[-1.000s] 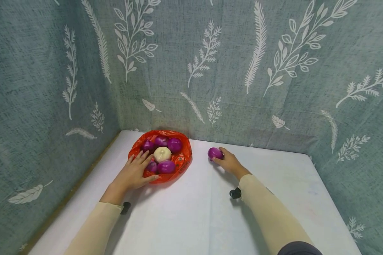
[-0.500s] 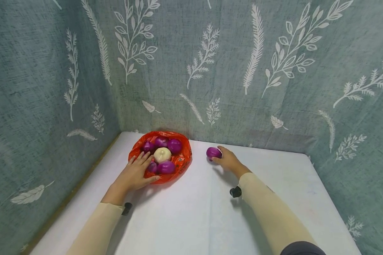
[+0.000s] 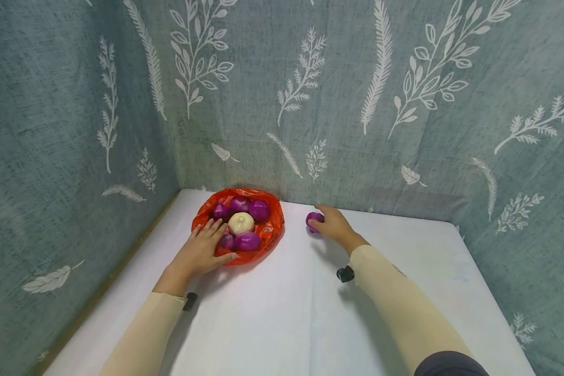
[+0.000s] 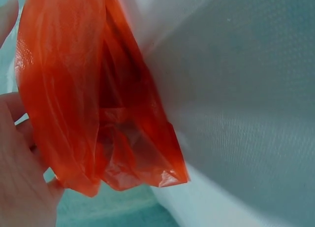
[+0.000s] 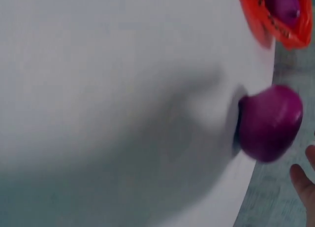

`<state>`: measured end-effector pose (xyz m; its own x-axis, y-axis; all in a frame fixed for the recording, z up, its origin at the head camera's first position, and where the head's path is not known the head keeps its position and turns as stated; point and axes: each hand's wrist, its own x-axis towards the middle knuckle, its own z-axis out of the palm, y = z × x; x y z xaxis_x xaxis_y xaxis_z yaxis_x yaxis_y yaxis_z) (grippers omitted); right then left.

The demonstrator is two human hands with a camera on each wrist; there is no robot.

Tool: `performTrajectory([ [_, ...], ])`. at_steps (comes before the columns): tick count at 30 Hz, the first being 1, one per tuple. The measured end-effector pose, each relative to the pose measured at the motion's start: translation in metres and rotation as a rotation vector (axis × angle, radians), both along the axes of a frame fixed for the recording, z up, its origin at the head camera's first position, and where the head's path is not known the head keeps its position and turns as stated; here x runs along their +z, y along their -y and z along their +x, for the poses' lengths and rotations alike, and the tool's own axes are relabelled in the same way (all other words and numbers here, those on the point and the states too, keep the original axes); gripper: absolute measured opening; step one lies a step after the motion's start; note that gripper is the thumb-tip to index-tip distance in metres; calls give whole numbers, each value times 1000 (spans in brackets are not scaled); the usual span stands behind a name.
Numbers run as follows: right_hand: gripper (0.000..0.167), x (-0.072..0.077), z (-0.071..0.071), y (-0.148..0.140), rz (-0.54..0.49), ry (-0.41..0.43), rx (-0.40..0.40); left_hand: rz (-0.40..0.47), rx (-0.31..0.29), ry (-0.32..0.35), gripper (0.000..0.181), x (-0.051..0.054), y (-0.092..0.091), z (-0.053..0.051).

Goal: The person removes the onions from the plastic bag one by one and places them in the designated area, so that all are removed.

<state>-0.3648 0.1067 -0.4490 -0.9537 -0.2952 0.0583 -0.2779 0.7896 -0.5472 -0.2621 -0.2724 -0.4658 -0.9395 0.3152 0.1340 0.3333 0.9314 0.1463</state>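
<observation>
A single purple onion (image 3: 314, 222) rests on the white tabletop right of the red plastic bag (image 3: 277, 227). My right hand (image 3: 337, 228) is just beside that onion with fingers spread; in the right wrist view a gap separates the fingertips (image 5: 298, 175) from the onion (image 5: 270, 123). My left hand (image 3: 198, 254) lies with straight fingers over the near-left rim of the bag. In the left wrist view the left hand (image 4: 22, 173) touches the side of the bag (image 4: 64, 89). Several purple onions (image 3: 259, 210) surround one white onion (image 3: 241, 223) inside the bag.
The white table (image 3: 272, 324) ends at the back and left against a grey-green cloth (image 3: 338, 172) with white leaf prints. A dark rounded thing (image 3: 451, 364) shows at the bottom right, over the sleeve.
My right hand has let go of the purple onion, its fingers parting from it. The onion stays on the table. My left hand keeps its place on the bag.
</observation>
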Motion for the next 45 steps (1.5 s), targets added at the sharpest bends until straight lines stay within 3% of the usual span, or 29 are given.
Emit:
performTrajectory([
  [5,62,5,3,23,1,-28,0,16,45,34,97,4,2,-1],
  [11,59,3,10,50,5,-51,59,14,63,59,94,3,5,-2],
  [22,60,-19,27,97,-114,9,113,9,32,30,97,3,6,1],
  [31,61,-27,39,121,-244,58,142,3,28,58,100,-4,6,1],
  [45,73,-33,49,143,-233,145,125,-18,49,49,104,-5,9,1],
])
